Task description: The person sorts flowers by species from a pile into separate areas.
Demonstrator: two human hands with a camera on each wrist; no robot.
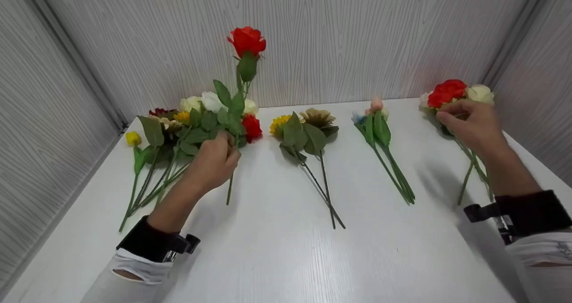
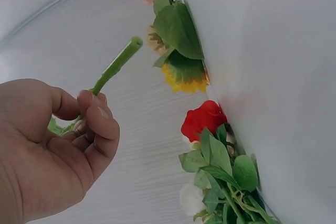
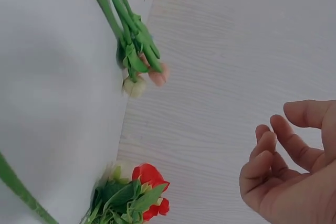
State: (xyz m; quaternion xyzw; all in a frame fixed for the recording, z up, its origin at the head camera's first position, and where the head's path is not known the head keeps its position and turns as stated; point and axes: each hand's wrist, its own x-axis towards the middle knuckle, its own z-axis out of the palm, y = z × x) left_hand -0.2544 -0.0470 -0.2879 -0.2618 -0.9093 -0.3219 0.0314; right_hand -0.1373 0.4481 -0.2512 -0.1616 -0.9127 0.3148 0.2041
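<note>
My left hand (image 1: 216,162) pinches the green stem of a tall red rose (image 1: 247,41), held upright over the left pile of flowers (image 1: 208,122). In the left wrist view, the cut end of its stem (image 2: 118,66) sticks out past the thumb and curled fingers. On the far right, my right hand (image 1: 473,126) hovers over a small bunch with a red rose (image 1: 447,93) and a cream rose (image 1: 480,94). The right wrist view shows its fingers (image 3: 286,135) loosely bent, the thumb apart from them and nothing held.
Two crossed stems with a yellow sunflower (image 1: 279,125) and a tan flower (image 1: 318,116) lie mid-table. Right of them is a bunch of tulips (image 1: 380,128). A yellow tulip (image 1: 133,138) lies at the left edge. Grey wood-grain panels (image 1: 330,44) wall the white table (image 1: 286,254).
</note>
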